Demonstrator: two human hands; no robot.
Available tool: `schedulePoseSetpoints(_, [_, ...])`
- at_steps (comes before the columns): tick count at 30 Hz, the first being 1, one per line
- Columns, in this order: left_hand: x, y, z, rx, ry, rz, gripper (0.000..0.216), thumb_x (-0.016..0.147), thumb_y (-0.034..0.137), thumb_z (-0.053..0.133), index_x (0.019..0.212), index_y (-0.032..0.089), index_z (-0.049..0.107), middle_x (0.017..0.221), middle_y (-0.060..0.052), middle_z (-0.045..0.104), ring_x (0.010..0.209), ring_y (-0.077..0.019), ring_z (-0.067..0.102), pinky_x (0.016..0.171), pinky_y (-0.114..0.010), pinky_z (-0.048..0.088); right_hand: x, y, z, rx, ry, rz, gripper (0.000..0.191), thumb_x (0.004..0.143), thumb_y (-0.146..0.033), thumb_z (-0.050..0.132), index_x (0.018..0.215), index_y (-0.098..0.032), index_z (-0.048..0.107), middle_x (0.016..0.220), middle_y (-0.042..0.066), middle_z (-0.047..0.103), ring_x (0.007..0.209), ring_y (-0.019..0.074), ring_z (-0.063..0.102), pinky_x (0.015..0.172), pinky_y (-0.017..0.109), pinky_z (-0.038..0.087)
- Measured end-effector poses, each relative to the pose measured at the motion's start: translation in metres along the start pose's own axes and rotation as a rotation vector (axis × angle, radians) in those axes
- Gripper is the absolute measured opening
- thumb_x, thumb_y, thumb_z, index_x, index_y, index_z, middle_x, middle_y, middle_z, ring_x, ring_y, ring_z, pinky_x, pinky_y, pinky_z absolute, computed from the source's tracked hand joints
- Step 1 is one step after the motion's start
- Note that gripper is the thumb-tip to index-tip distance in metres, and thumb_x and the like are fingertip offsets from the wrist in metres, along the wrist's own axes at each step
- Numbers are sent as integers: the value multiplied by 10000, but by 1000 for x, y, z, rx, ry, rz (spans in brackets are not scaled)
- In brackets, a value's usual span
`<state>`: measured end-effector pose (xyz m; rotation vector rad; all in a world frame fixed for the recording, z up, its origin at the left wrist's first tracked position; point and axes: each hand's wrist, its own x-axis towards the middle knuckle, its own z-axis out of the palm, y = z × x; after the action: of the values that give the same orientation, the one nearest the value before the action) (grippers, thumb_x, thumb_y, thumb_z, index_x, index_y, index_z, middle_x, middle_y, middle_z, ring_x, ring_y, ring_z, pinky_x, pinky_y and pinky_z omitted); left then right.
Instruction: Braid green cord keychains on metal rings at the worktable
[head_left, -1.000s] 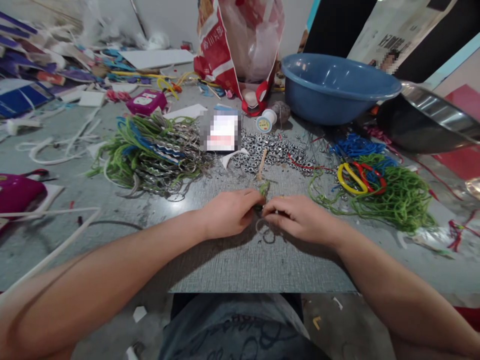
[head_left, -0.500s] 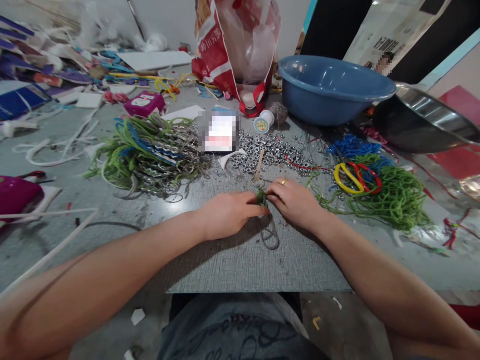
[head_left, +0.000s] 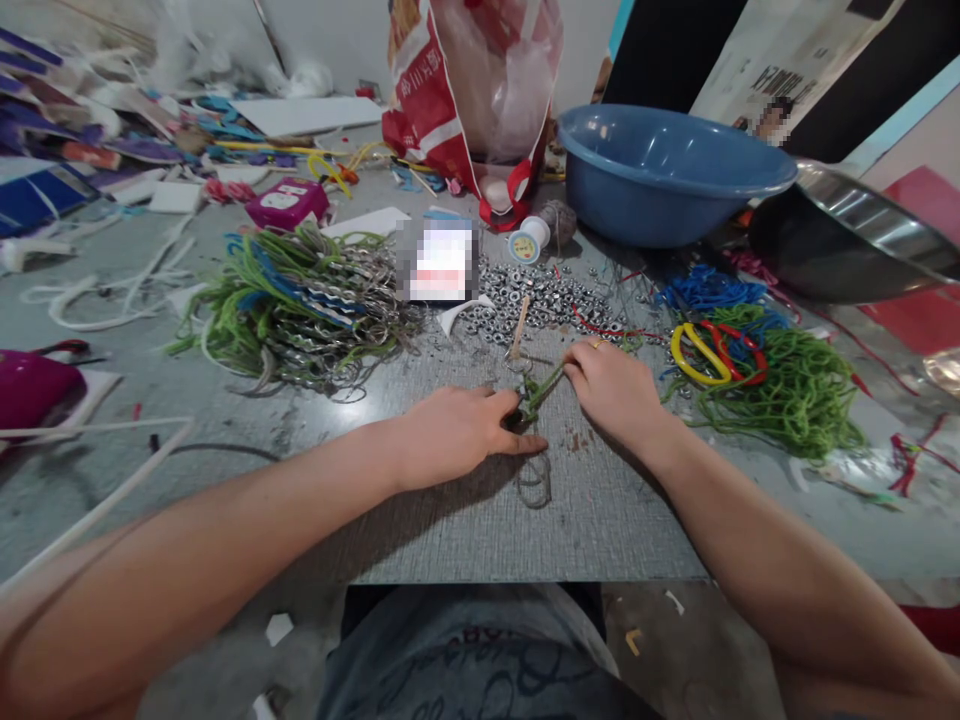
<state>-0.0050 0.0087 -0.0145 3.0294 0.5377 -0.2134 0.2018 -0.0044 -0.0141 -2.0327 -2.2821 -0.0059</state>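
Observation:
A short length of green cord (head_left: pixel 550 387) stretches between my two hands above the grey tabletop. My left hand (head_left: pixel 465 432) lies low over the table, its fingers closed around the bunched end of the cord, with one digit reaching out to the right. At the other end, my right hand (head_left: pixel 616 388), with a ring on one finger, pinches the cord. A thin grey cord loop (head_left: pixel 535 484) trails on the table below the left fingertips. Just beyond the hands stands a small wooden stick (head_left: pixel 520 322). What exactly sits under the left fingers is hidden.
Loose metal nuts (head_left: pixel 517 292) are spread behind the hands, beside a phone (head_left: pixel 441 262). Finished-looking braided cords (head_left: pixel 300 300) lie left. Scissors with yellow and red handles (head_left: pixel 701 368) rest on green cords (head_left: pixel 795 390) at right. A blue basin (head_left: pixel 667 190) stands behind.
My right hand has moved right and slightly away from the left, drawing the green cord out into a straight length. My left hand has stayed nearly in place.

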Motion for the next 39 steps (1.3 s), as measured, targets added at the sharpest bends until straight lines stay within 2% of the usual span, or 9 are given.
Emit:
schedulePoseSetpoints(8, [-2, -2, 3, 3, 66, 19, 558, 824, 104, 430, 1275, 433, 458, 916, -41, 540, 724, -163, 543, 543, -235, 371, -5, 0, -5, -148, 9, 6, 244, 891, -228, 415, 862, -187, 654, 913, 99, 643, 801, 213, 573, 612, 300, 354])
schedulePoseSetpoints(11, [-2, -2, 4, -70, 103, -65, 529, 825, 119, 432, 1294, 362, 453, 918, -41, 578, 716, -164, 574, 554, -247, 394, -11, -3, -10, -113, 105, -46, 251, 879, -199, 425, 890, -162, 674, 1011, 117, 644, 866, 235, 567, 680, 330, 373])
schedulePoseSetpoints(14, [-1, -2, 2, -225, 141, -161, 422, 843, 155, 406, 1250, 235, 483, 892, -44, 620, 743, -171, 608, 602, -261, 433, -19, -9, -15, 36, 210, -287, 262, 884, -177, 411, 964, -159, 660, 1045, 111, 641, 918, 223, 555, 763, 337, 373])
schedulePoseSetpoints(17, [0, -2, -1, -340, 147, -231, 322, 833, 166, 398, 1134, 161, 513, 842, -44, 648, 751, -186, 625, 624, -278, 454, -26, -17, -20, 154, 50, -587, 235, 894, -245, 432, 885, -173, 655, 846, 65, 668, 821, 185, 570, 735, 312, 358])
schedulePoseSetpoints(19, [0, -1, -2, -370, 152, -268, 283, 817, 158, 404, 1076, 158, 518, 851, -45, 659, 760, -189, 631, 645, -287, 463, -30, -22, -22, 146, -102, -637, 232, 870, -344, 494, 840, -172, 646, 776, 48, 666, 748, 175, 573, 691, 309, 334])
schedulePoseSetpoints(22, [0, -2, -1, -391, 183, -272, 253, 815, 150, 398, 1029, 170, 529, 874, -43, 657, 783, -184, 628, 676, -294, 471, -35, -27, -24, 72, -233, -590, 287, 808, -437, 563, 834, -160, 633, 756, 53, 675, 687, 175, 574, 634, 306, 291])
schedulePoseSetpoints(28, [-1, -1, 2, -359, 289, -164, 230, 794, 146, 419, 936, 167, 598, 951, -62, 598, 836, -173, 601, 699, -276, 478, -36, -30, -24, 34, -344, -506, 186, 829, -221, 453, 752, -170, 614, 684, 41, 669, 540, 127, 506, 532, 301, 168])
schedulePoseSetpoints(34, [-1, 2, 3, -485, 431, -32, 239, 726, 82, 432, 914, 134, 571, 951, -83, 549, 880, -171, 559, 755, -283, 478, -32, -28, -21, 281, -318, -473, 134, 789, -201, 483, 767, -167, 611, 666, 21, 614, 566, 109, 457, 530, 259, 216])
schedulePoseSetpoints(39, [2, 1, 3, -648, 451, -92, 251, 647, 40, 416, 846, 160, 508, 838, -32, 537, 779, -137, 531, 705, -263, 463, -25, -23, -19, 571, -279, -380, 60, 768, -157, 522, 726, -162, 565, 622, -19, 556, 559, 83, 451, 560, 223, 307])
